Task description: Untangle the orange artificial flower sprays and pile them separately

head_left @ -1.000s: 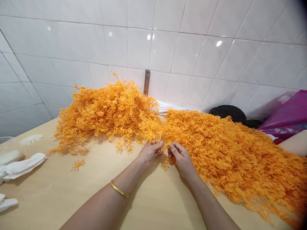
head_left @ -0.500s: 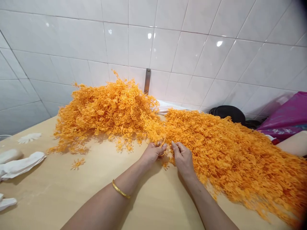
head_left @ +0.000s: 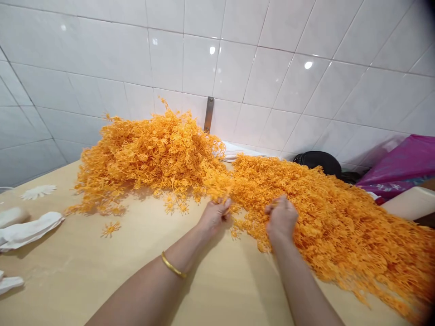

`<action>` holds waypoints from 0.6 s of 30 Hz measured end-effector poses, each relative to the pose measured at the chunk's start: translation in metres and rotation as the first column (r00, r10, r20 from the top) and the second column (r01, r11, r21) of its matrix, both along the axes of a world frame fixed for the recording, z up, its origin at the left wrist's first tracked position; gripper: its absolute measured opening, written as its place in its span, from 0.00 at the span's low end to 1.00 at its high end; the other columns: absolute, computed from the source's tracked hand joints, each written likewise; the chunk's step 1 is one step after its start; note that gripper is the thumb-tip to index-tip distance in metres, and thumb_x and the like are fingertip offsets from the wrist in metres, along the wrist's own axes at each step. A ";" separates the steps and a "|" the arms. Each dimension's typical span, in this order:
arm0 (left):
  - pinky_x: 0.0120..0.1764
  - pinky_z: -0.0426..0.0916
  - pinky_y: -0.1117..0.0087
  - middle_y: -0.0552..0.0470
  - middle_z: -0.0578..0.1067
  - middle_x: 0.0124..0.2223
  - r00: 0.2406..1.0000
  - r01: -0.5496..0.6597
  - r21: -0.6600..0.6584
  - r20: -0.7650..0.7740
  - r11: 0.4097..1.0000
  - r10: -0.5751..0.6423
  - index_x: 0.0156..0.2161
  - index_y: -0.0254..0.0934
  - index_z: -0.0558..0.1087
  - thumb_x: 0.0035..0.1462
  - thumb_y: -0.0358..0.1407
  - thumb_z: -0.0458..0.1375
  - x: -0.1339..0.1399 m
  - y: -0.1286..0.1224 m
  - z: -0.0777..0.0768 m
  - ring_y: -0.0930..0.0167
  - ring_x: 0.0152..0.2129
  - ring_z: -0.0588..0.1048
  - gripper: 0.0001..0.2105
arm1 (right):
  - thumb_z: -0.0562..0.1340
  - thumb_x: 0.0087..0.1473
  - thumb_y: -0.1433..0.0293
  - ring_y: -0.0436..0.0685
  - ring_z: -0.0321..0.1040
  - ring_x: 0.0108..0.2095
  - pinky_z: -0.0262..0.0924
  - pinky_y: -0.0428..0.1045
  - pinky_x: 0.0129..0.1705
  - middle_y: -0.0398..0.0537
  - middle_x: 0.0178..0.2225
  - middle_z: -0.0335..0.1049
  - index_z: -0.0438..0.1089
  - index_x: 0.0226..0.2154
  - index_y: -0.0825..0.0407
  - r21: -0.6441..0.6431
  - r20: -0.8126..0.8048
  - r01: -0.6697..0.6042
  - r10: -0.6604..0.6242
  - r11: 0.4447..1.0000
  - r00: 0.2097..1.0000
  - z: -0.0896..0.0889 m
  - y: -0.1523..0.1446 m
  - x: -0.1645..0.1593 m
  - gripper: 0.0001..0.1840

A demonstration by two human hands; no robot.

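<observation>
My left hand (head_left: 214, 216) is closed around the stems of a small bunch of orange plastic flower sprigs (head_left: 219, 183), in front of the gap between two heaps. The bunch is slightly blurred. At the near edge of the right heap of orange sprigs (head_left: 326, 217), my right hand (head_left: 282, 218) has its fingers curled together. Whatever is between those fingertips is hidden and smeared by motion. The left heap of orange sprigs (head_left: 149, 156) rises high against the wall. One loose star-shaped orange piece (head_left: 110, 229) lies on the table left of my hands.
White cloth gloves (head_left: 32, 231) and a white flower-shaped piece (head_left: 38, 192) lie on the left of the table (head_left: 84, 276). Behind the right heap are a black rounded object (head_left: 317, 163) and purple fabric (head_left: 401, 165). A metal strip (head_left: 209, 114) stands against the tiled wall.
My right hand has moved right, away from my left hand and onto the edge of the right heap. My left hand stays nearly in place, holding the sprigs.
</observation>
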State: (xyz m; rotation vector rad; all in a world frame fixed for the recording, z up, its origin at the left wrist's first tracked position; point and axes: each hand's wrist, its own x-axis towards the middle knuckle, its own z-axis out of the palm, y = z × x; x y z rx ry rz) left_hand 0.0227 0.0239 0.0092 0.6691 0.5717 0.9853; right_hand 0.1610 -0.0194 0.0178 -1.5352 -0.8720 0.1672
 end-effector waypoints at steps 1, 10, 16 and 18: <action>0.17 0.49 0.78 0.63 0.56 0.13 1.000 -0.017 -0.015 0.013 1.000 0.018 0.20 0.35 0.57 0.36 0.32 0.63 -0.002 0.002 0.001 0.82 0.10 0.54 0.15 | 0.41 0.53 0.55 0.50 0.52 0.16 0.52 0.47 0.17 0.42 0.17 0.53 0.54 0.24 0.49 0.039 -0.105 0.109 -0.105 0.993 0.989 0.004 -0.002 0.006 0.19; 0.21 0.55 0.77 0.63 0.56 0.13 0.998 0.046 -0.059 0.045 0.997 -0.044 0.23 0.35 0.60 0.39 0.33 0.63 -0.006 0.008 0.000 0.81 0.12 0.58 0.13 | 0.51 0.51 0.59 0.47 0.54 0.18 0.50 0.44 0.20 0.40 0.19 0.58 0.64 0.33 0.53 -0.002 0.057 -0.309 0.308 0.951 0.950 0.013 -0.007 -0.034 0.15; 0.20 0.55 0.77 0.61 0.59 0.13 0.998 0.070 -0.009 -0.008 0.998 -0.070 0.22 0.34 0.62 0.38 0.34 0.63 -0.004 0.006 -0.001 0.80 0.12 0.59 0.12 | 0.54 0.50 0.58 0.53 0.62 0.28 0.56 0.48 0.31 0.49 0.30 0.68 0.67 0.35 0.54 -0.212 0.335 -0.341 0.396 0.916 0.855 0.012 -0.009 -0.033 0.17; 0.19 0.54 0.76 0.60 0.59 0.13 0.994 0.095 0.097 -0.053 0.991 -0.090 0.21 0.33 0.62 0.38 0.35 0.63 -0.002 0.004 -0.002 0.81 0.12 0.57 0.13 | 0.53 0.51 0.60 0.56 0.61 0.32 0.56 0.51 0.35 0.52 0.33 0.66 0.67 0.37 0.55 -0.134 0.480 -0.128 0.177 0.983 0.859 0.013 -0.008 -0.029 0.18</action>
